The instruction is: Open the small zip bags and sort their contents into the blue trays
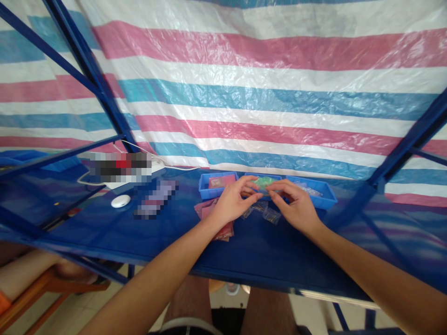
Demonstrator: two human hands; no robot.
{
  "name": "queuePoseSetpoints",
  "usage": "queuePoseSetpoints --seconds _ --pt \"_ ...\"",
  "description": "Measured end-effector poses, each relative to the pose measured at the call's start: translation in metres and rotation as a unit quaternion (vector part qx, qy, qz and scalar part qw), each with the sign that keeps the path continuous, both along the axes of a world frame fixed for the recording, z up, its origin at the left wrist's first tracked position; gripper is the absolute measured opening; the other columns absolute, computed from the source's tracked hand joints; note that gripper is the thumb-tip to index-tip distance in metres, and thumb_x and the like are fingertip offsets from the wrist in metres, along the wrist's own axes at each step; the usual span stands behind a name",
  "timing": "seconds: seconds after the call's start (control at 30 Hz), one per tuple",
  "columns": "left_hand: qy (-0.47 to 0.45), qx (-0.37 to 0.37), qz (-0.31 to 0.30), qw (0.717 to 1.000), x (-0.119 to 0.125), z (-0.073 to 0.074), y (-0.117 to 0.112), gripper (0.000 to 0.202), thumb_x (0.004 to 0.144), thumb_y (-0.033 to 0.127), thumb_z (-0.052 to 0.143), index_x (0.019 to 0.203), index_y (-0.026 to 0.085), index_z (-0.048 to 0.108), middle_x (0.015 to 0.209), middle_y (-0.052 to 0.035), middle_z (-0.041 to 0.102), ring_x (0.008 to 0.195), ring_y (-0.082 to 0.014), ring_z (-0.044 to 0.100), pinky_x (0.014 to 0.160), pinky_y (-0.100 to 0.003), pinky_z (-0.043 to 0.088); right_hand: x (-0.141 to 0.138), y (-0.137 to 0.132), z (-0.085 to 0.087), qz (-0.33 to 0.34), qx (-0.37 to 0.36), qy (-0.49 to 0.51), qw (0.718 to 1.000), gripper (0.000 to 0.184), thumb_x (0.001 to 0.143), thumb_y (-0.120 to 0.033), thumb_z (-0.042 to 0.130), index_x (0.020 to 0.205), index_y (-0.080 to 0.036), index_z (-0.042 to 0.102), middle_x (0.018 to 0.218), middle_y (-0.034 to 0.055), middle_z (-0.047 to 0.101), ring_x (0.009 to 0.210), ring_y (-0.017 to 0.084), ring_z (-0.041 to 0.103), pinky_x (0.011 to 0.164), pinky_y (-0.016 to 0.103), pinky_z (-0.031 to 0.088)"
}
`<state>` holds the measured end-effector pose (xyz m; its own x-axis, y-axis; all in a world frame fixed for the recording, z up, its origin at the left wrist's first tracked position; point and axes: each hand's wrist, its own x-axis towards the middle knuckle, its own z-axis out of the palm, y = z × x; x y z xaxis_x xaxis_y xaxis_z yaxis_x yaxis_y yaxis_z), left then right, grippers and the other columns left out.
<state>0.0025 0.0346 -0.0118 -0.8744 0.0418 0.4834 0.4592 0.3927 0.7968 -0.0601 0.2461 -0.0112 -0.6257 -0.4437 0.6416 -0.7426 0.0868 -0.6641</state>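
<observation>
Over the middle blue tray (248,176), my left hand (234,199) and my right hand (296,204) face each other, thumbs and fingers bent in a pinch. What lies between the fingertips is too small and clear to make out. Green packets (264,182) show in that tray, just behind the fingers. Small clear bags with dark bits (271,215) lie on the table below my hands. Pink bags (225,231) are piled beside my left wrist, partly covered by that forearm.
A left blue tray (208,192) holds pink packets; a right blue tray (324,202) holds clear bags. On the blue table (167,242) lie a white oval case (120,201) and a blurred flat object (156,200). Blue frame bars (394,163) rise at both sides. Another person's arm (30,274) is at left.
</observation>
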Motion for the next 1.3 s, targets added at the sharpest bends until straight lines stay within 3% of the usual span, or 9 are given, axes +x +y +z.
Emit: queuePoseSetpoints --seconds 0.1,0.23,0.4,0.53,0.77,0.93,1.03,1.13,1.3 --pt "0.05 -0.152 0.026 0.987 0.007 0.007 -0.003 0.035 0.096 0.035 0.069 0.127 0.021 0.066 0.112 -0.0102 0.075 0.098 -0.0225 0.074 0.091 -0.036 0.059 -0.02 0.015 0.007 -0.086 0.067 0.116 0.987 0.022 0.099 -0.039 0.059 0.108 -0.026 0.075 0.11 0.0098 0.073 0.099 0.029 0.067 0.091 0.047 0.056" --pt "0.072 -0.313 0.002 0.947 0.015 0.011 -0.012 0.025 0.099 0.039 0.064 0.113 0.022 0.075 0.111 -0.0093 0.075 0.104 -0.0238 0.072 0.096 -0.035 0.055 -0.058 0.038 0.008 -0.228 0.17 0.205 0.936 0.032 0.101 -0.043 0.054 0.086 -0.022 0.073 0.089 0.0138 0.072 0.101 0.035 0.063 0.093 0.05 0.049" --pt "0.038 -0.363 0.016 0.931 0.019 0.008 -0.027 0.053 0.087 0.048 0.078 0.131 0.021 0.069 0.125 -0.0107 0.074 0.117 -0.0279 0.069 0.105 -0.038 0.052 -0.082 0.054 0.004 -0.314 0.379 0.188 0.85 0.056 0.105 -0.051 0.039 0.078 -0.017 0.073 0.082 0.0194 0.073 0.088 0.036 0.066 0.079 0.046 0.047" --pt "0.003 -0.357 -0.008 0.934 0.02 0.008 -0.032 0.04 0.089 0.041 0.077 0.124 0.02 0.075 0.12 -0.0088 0.076 0.111 -0.0254 0.071 0.102 -0.035 0.054 -0.079 0.056 0.005 -0.33 0.436 0.161 0.822 0.065 0.107 -0.053 0.031 0.084 -0.014 0.077 0.087 0.0219 0.075 0.09 0.037 0.067 0.078 0.046 0.045" --pt "0.032 -0.29 0.002 0.957 0.015 0.011 -0.028 0.032 0.093 0.016 0.067 0.124 0.021 0.073 0.123 -0.0092 0.074 0.11 -0.0236 0.072 0.102 -0.037 0.056 -0.068 0.049 0.008 -0.291 0.291 0.243 0.878 0.048 0.106 -0.047 0.043 0.088 -0.016 0.074 0.092 0.0183 0.073 0.098 0.036 0.063 0.093 0.05 0.046" --pt "0.053 -0.128 0.0 0.99 0.013 0.012 -0.018 0.037 0.096 0.02 0.066 0.133 0.021 0.067 0.128 -0.0113 0.07 0.096 -0.0189 0.077 0.089 -0.032 0.062 -0.036 0.029 0.007 -0.107 0.168 0.22 0.955 0.023 0.104 -0.039 0.055 0.099 -0.023 0.071 0.098 0.0107 0.074 0.098 0.031 0.065 0.094 0.047 0.05" --pt "0.061 -0.112 0.004 0.992 0.014 0.011 -0.011 0.043 0.094 0.015 0.067 0.136 0.023 0.065 0.129 -0.0101 0.071 0.097 -0.0197 0.078 0.091 -0.032 0.062 -0.011 0.015 0.003 -0.014 0.12 0.146 0.982 0.022 0.1 -0.041 0.064 0.115 -0.026 0.069 0.106 0.0076 0.074 0.085 0.025 0.066 0.078 0.041 0.054" --pt "0.069 -0.139 -0.003 0.988 0.015 0.011 -0.005 0.056 0.09 0.01 0.068 0.143 0.026 0.06 0.132 -0.0088 0.07 0.099 -0.0191 0.077 0.095 -0.033 0.06 0.006 0.004 0.0 0.06 0.094 0.063 0.992 0.032 0.098 -0.041 0.067 0.128 -0.029 0.066 0.114 0.007 0.074 0.083 0.023 0.068 0.072 0.037 0.057" --pt "0.072 -0.131 -0.014 0.989 0.014 0.01 0.001 0.05 0.09 0.013 0.07 0.138 0.024 0.063 0.125 -0.0083 0.069 0.094 -0.0158 0.073 0.085 -0.028 0.062 0.006 0.0 -0.004 0.084 0.076 0.045 0.993 0.018 0.1 -0.037 0.064 0.111 -0.028 0.075 0.11 0.0087 0.073 0.09 0.024 0.071 0.078 0.04 0.059"
